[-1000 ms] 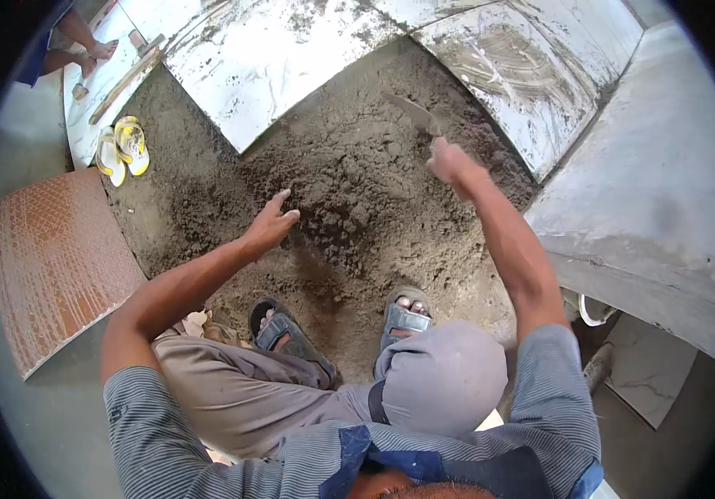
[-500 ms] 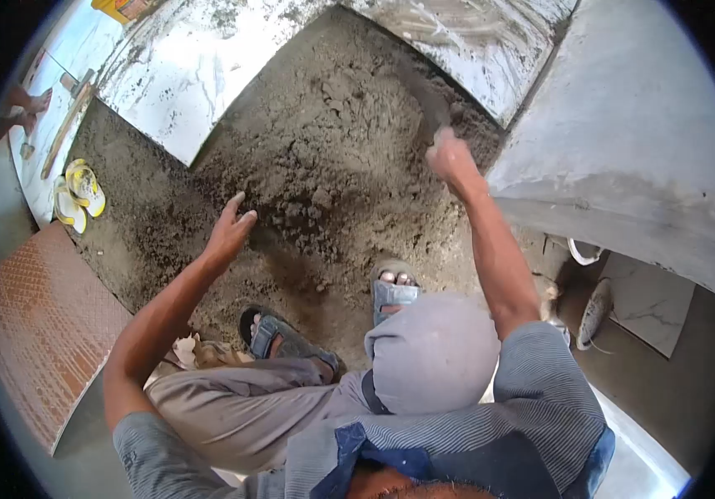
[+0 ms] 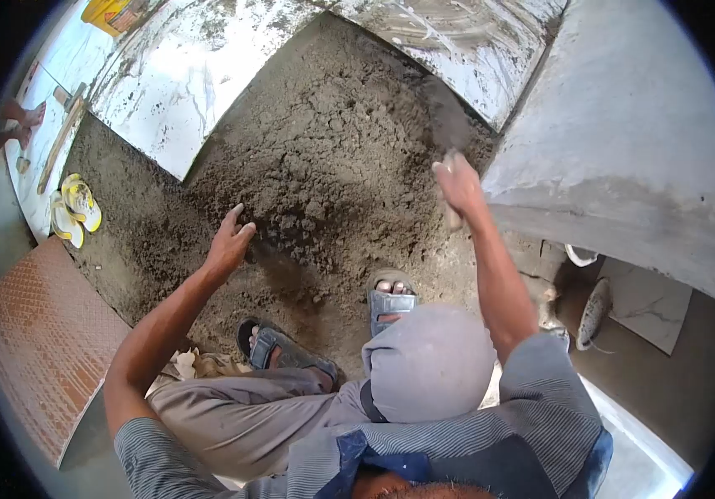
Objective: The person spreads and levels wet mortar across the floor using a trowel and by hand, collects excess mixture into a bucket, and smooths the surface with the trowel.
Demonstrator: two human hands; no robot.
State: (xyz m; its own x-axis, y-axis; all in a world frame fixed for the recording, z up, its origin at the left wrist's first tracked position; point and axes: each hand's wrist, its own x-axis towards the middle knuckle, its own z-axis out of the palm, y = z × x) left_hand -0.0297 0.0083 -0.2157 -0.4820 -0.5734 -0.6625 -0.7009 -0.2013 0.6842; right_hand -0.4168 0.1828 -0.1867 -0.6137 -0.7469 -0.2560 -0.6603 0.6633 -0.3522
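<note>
A bed of damp, crumbly grey mortar (image 3: 324, 141) spreads in front of me, rough and lumpy in the middle. My right hand (image 3: 461, 187) is closed round a trowel (image 3: 449, 125) at the right side of the bed, close to the grey wall. Motion smears the trowel's blade, and the end of its handle pokes out below my fist. Over the dark loose lumps at the left, my left hand (image 3: 231, 241) hangs with thumb and index finger apart, holding nothing. White marbled tiles (image 3: 166, 108) border the bed at the far side.
A grey ledge (image 3: 615, 125) rises at the right. Yellow-and-white flip-flops (image 3: 76, 209) and a ridged brown tile (image 3: 49, 333) lie left. A hammer (image 3: 68, 96), a yellow bucket (image 3: 109, 15) and another person's feet (image 3: 29, 125) are at upper left. A round pan (image 3: 595, 314) leans under the ledge.
My right hand has come down towards me and turned, with the trowel in it. My left hand has hardly moved. The view has shifted slightly.
</note>
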